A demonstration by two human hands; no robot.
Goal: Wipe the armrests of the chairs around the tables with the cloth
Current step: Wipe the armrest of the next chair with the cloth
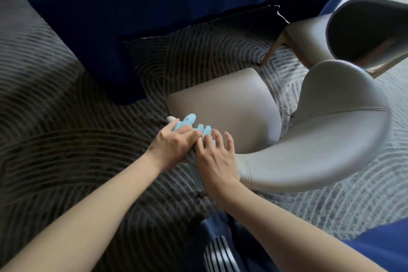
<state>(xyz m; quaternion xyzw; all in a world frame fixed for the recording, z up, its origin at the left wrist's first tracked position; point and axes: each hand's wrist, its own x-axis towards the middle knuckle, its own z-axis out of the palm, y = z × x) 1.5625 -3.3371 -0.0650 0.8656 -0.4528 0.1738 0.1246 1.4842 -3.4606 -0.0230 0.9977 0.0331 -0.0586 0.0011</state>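
A grey padded chair (320,139) stands in front of me, its curved back and armrest sweeping from upper right round to my hands. A light blue cloth (189,119) is draped over the left armrest, whose pale tip (170,119) pokes out beyond it. My left hand (174,143) lies on the cloth with its fingers curled over it, pressing it onto the armrest. My right hand (217,157) rests beside it on the cloth with fingers spread and fairly straight. Most of the armrest under the hands is hidden.
A table under a dark blue tablecloth (154,6) stands close behind the chair. A second grey chair (364,33) with wooden legs is at the upper right. Patterned carpet (66,117) covers the floor. My own clothing shows at the bottom edge.
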